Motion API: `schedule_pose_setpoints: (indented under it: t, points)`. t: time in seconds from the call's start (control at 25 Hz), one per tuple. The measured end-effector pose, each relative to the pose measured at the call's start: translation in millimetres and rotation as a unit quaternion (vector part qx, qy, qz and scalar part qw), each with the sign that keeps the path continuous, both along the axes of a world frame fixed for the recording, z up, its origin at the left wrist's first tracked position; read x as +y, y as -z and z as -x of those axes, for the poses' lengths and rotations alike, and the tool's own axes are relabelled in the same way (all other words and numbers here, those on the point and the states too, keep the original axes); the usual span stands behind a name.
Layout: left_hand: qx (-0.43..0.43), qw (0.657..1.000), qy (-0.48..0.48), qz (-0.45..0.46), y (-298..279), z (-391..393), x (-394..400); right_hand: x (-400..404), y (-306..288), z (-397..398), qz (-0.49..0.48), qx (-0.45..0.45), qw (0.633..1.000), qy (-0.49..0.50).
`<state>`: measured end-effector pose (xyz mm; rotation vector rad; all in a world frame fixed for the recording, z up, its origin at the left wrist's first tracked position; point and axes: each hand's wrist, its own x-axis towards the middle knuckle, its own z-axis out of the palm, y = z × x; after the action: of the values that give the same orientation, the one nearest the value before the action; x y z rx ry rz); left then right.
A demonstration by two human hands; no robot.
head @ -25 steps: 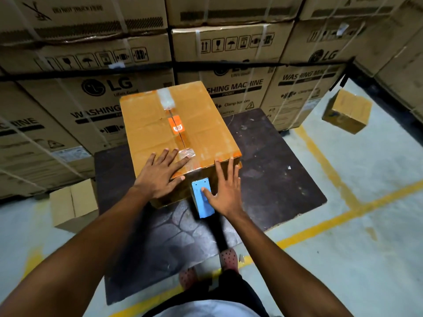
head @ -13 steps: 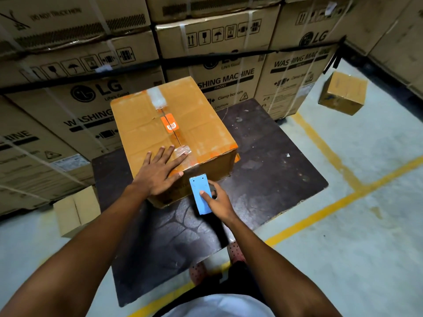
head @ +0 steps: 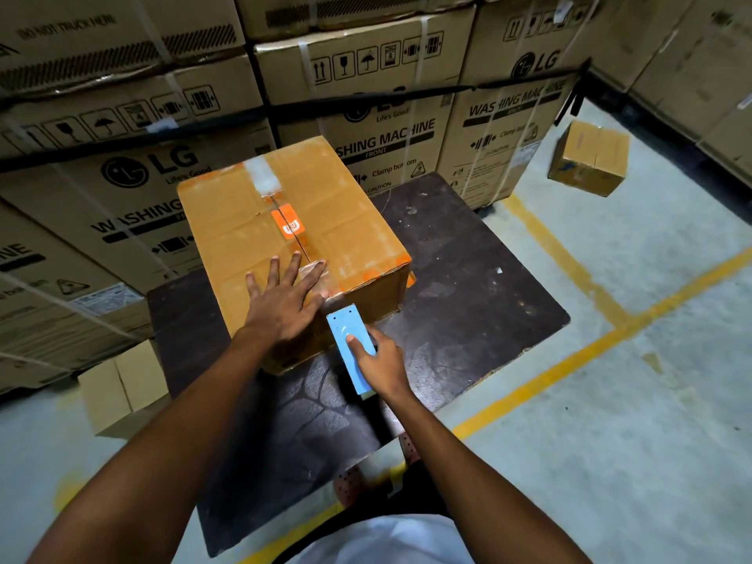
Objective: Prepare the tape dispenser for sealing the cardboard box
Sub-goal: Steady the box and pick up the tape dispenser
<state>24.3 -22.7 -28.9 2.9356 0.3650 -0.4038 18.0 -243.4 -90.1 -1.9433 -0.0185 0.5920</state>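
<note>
On the cardboard box [head: 285, 238], left hand [head: 285, 303] lies flat; right hand [head: 380, 362] grips the tape dispenser [head: 350, 343].

The scene is dim overall, lit from above and from the right of the hands, where the floor [head: 635, 400] looks palest. The box [head: 325, 221] catches warm light on its top, with glare on the tape just beyond the left hand [head: 280, 307]. The table [head: 468, 287] shows dull sheen patches near the right hand [head: 382, 364]. Forearms at the near edge are softly blurred. Stacked cartons [head: 122, 177] bow outward at the corners from wide-angle distortion.
</note>
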Motion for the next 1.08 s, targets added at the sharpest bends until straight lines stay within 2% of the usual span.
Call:
schedule_pose_setpoints:
  t: [0.24, 0.44, 0.6, 0.8, 0.92, 1.08]
  points:
    - [-0.014, 1.0, 0.005, -0.001, 1, 0, -2, 12, -8, -6, 0.02, 0.057, 0.997, 0.052]
    - [-0.018, 1.0, 0.012, 0.006, 4, 0, -1, 21, -9, -10, -0.016, 0.114, 0.989, 0.09]
    - [-0.009, 1.0, 0.002, 0.014, 0, -1, 2, -2, 20, 4, 0.001, 0.202, 0.97, 0.138]
    - [-0.02, 1.0, 0.012, -0.02, 5, 2, -2, -50, 27, 12, -0.026, 0.21, 0.97, 0.116]
    - [-0.018, 0.999, 0.009, -0.041, 12, 3, -5, -48, 13, -4, -0.055, 0.188, 0.978, 0.071]
    - [-0.031, 0.999, -0.005, -0.041, 12, 1, -9, -43, 6, -14, -0.11, 0.214, 0.969, 0.053]
